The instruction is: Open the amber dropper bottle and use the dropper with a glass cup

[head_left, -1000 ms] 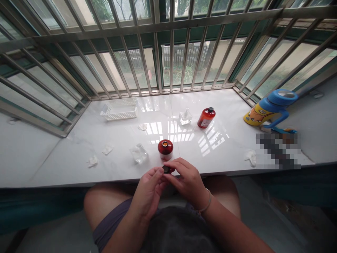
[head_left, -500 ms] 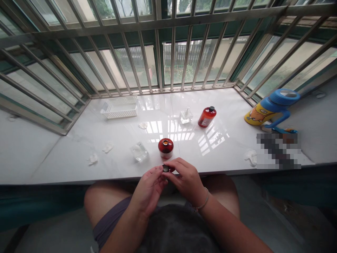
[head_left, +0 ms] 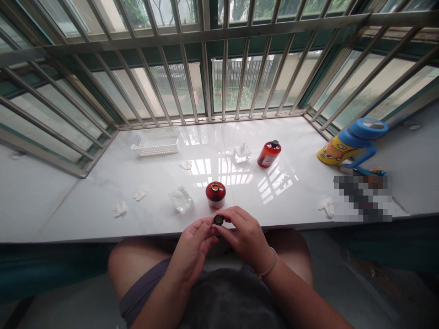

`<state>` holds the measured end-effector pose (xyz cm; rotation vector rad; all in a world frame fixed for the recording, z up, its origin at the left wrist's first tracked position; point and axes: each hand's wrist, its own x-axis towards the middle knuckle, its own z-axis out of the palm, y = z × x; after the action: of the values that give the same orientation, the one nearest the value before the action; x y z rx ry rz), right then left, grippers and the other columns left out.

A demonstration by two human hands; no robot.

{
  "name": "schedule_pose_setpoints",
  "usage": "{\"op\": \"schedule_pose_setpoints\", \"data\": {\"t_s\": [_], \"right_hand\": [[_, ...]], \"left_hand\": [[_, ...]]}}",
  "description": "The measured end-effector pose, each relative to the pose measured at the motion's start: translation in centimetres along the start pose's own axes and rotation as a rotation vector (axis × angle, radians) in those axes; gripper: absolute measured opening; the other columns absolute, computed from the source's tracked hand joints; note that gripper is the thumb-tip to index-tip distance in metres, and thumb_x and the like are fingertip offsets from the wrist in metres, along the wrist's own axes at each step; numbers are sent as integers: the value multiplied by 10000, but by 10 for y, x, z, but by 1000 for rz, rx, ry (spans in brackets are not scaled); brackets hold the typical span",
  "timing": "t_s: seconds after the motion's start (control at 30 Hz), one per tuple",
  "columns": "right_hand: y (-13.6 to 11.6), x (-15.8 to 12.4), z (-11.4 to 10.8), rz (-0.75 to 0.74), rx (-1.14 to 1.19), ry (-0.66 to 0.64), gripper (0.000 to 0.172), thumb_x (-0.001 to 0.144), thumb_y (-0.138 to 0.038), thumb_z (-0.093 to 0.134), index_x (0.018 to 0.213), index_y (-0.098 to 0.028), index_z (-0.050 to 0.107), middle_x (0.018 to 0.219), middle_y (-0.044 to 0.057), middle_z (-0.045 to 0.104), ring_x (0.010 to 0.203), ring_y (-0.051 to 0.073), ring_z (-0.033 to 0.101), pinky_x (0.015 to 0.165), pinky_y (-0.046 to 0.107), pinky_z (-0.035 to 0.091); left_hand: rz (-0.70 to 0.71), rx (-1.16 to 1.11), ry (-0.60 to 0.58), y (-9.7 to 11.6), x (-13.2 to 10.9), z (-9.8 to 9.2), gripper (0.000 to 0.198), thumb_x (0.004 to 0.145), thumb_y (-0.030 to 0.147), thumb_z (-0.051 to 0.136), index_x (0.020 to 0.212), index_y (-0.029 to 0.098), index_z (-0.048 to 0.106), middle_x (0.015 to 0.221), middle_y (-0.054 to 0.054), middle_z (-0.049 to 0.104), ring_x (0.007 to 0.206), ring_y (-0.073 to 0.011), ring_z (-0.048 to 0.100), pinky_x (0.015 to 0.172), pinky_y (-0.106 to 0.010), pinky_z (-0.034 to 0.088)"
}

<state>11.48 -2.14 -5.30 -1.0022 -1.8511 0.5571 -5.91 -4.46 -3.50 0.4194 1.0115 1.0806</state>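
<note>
A small black bottle cap (head_left: 218,220) is pinched between the thumb and forefinger of my right hand (head_left: 245,235), its hollow underside facing me. My left hand (head_left: 196,242) has its fingers drawn together at the cap's left edge, seemingly gripping it too. Just beyond my fingers an amber-red bottle (head_left: 216,195) stands upright with its mouth uncovered. To its left, a clear square glass bottle (head_left: 181,200) lies on the white counter (head_left: 85,210).
Farther back are a white perforated basket (head_left: 159,142), a clear glass bottle (head_left: 242,153) and a capped red bottle (head_left: 269,154). A yellow-blue flask (head_left: 351,141) stands right, near a blurred patch. Crumpled white tissues (head_left: 120,209) lie about. Metal bars (head_left: 224,77) close the far side.
The cap has shifted slightly right and tipped, so more of its round underside shows. My hands have moved only a little, and the bottles stay in place.
</note>
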Motion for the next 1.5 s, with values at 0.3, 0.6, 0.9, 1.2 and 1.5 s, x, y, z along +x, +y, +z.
{"op": "schedule_pose_setpoints", "data": {"t_s": [0.3, 0.6, 0.9, 1.2, 1.5], "right_hand": [[93, -8, -38, 228, -283, 110, 252, 1018, -351, 688, 1242, -235, 701, 1030, 76, 714, 812, 235, 661, 769, 412, 593], [176, -14, -87, 435, -566, 155, 353, 975, -480, 618, 1154, -198, 732, 1092, 108, 767, 991, 303, 657, 931, 456, 538], [210, -21, -124, 527, -750, 195, 416, 955, -504, 597, 1111, -162, 774, 1124, 187, 720, 1097, 357, 607, 1028, 517, 454], [156, -8, -79, 204, -658, 255, 391, 1055, -466, 582, 1283, -173, 704, 1242, 176, 677, 1218, 353, 612, 1118, 561, 466], [82, 15, 17, 198, -98, 74, 821, 933, -553, 808, 1605, -265, 434, 1559, 151, 555, 1443, 361, 541, 1215, 588, 483]], "left_hand": [[-74, 225, 114, -15, -13, -43, 506, 738, 485, 976, 1070, 145, 803, 1051, -131, 787, 848, -164, 668, 776, -261, 554], [24, 735, 236, -44, -18, -144, 598, 648, 743, 880, 805, 182, 743, 788, -46, 719, 783, -233, 638, 737, -312, 500], [207, 1004, 289, -48, -29, -175, 565, 826, 772, 714, 727, 230, 593, 742, -23, 671, 756, -241, 651, 718, -323, 524], [690, 1002, 509, -11, 2, -124, 469, 866, 612, 789, 1146, 251, 684, 1260, -96, 738, 1061, -297, 733, 997, -474, 625], [581, 733, 550, 24, 96, -101, 973, 734, 494, 964, 1546, 280, 473, 1671, -165, 481, 1585, -405, 420, 1294, -578, 395]]}}
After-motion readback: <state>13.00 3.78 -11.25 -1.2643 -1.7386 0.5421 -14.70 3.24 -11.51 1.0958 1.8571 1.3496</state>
